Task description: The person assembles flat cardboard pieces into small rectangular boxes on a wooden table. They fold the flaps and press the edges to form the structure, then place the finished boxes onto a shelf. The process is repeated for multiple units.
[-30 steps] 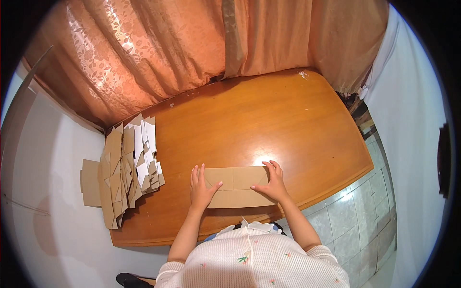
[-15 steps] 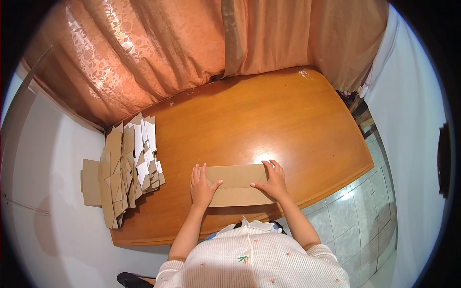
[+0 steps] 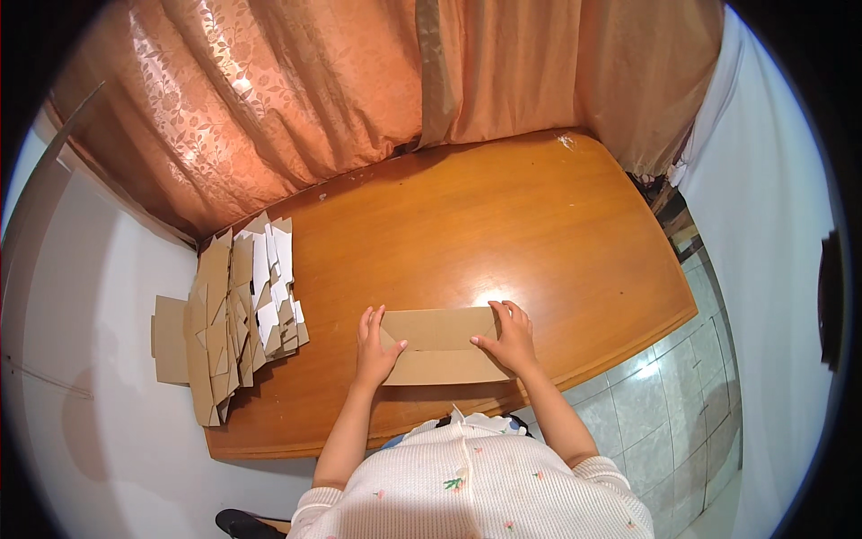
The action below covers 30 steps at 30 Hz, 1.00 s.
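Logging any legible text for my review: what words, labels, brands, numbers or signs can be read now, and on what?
None can be read.
Cardboard piece between the left hand and right hand: no print visible.
Cardboard stack: no print discernible.
Knit top: flower motifs, no lettering.
Curtain: leafy pattern only.
Dark object at the right: too dark to tell.

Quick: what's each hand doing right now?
Left hand: holding the left end of the brown cardboard.
Right hand: holding its right end.
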Each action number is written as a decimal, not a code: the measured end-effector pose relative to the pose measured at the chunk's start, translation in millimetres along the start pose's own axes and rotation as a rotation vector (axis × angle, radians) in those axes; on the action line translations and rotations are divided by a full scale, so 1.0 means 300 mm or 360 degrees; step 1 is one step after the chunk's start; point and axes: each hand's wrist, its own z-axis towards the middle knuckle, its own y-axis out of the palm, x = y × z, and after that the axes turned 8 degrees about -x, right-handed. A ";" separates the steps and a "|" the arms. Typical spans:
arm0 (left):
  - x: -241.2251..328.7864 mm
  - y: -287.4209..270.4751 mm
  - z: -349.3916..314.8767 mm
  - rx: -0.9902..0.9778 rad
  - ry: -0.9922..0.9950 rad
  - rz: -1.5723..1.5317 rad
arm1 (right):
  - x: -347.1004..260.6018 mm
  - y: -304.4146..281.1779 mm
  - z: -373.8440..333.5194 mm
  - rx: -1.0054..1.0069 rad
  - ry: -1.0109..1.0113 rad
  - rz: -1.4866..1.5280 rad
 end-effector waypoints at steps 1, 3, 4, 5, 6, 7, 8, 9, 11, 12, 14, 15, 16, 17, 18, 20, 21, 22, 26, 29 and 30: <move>0.000 0.001 -0.002 0.0009 -0.0004 0.0028 | -0.002 -0.001 -0.001 -0.0006 0.0001 0.0007; -0.001 0.004 -0.002 0.0011 -0.0005 0.0061 | 0.004 0.003 0.000 0.0011 -0.0016 -0.0023; -0.001 0.004 -0.002 0.0013 -0.0004 0.0077 | 0.008 0.006 -0.001 0.0020 -0.0025 -0.0038; -0.001 0.004 -0.003 0.0018 0.0002 0.0067 | 0.010 0.009 -0.001 0.0026 -0.0029 -0.0035; -0.002 0.005 -0.004 0.0022 0.0007 0.0056 | 0.012 0.010 -0.001 0.0030 -0.0031 -0.0033; -0.003 0.005 -0.004 0.0026 0.0012 0.0045 | 0.012 0.010 -0.001 0.0034 -0.0034 -0.0031; -0.003 0.006 -0.004 0.0030 0.0012 0.0034 | 0.011 0.009 -0.002 0.0029 -0.0031 -0.0014; -0.004 0.005 -0.005 0.0035 0.0012 0.0023 | 0.009 0.007 -0.002 0.0024 -0.0029 0.0003; -0.005 0.004 -0.005 0.0041 0.0014 0.0008 | 0.009 0.007 -0.002 0.0012 -0.0024 0.0033; -0.004 0.003 -0.004 0.0043 0.0017 0.0002 | 0.013 0.010 -0.001 0.0006 -0.0021 0.0045; -0.001 0.001 -0.002 0.0046 0.0025 0.0007 | 0.018 0.013 0.001 0.0010 -0.0022 0.0044; 0.000 0.000 -0.002 0.0048 0.0027 0.0016 | 0.019 0.015 -0.001 0.0017 -0.0025 0.0031; 0.001 -0.001 -0.002 0.0050 0.0029 0.0026 | 0.020 0.016 0.000 0.0025 -0.0029 0.0018; 0.002 -0.001 0.000 0.0047 0.0033 0.0006 | 0.022 0.016 0.002 0.0022 -0.0035 0.0044; 0.006 -0.003 0.000 0.0042 0.0034 -0.0014 | 0.025 0.018 0.001 0.0015 -0.0040 0.0072; 0.014 -0.004 -0.001 0.0015 0.0047 -0.0024 | 0.036 0.023 0.000 0.0019 -0.0037 0.0142; 0.026 -0.006 -0.003 -0.0007 0.0060 -0.0012 | 0.044 0.025 0.001 0.0030 -0.0028 0.0187; 0.032 -0.007 -0.004 -0.0029 0.0075 0.0000 | 0.052 0.028 0.002 0.0043 -0.0018 0.0232; -0.016 0.026 0.000 0.0039 0.0158 -0.0141 | 0.075 0.038 0.013 0.0158 -0.0018 0.0430; -0.041 0.033 0.005 0.0066 0.0129 -0.0418 | 0.087 0.043 0.008 0.0202 0.0075 0.0504; -0.031 0.031 0.002 0.0078 0.0084 -0.0498 | 0.089 0.041 0.006 0.0204 0.0141 0.0504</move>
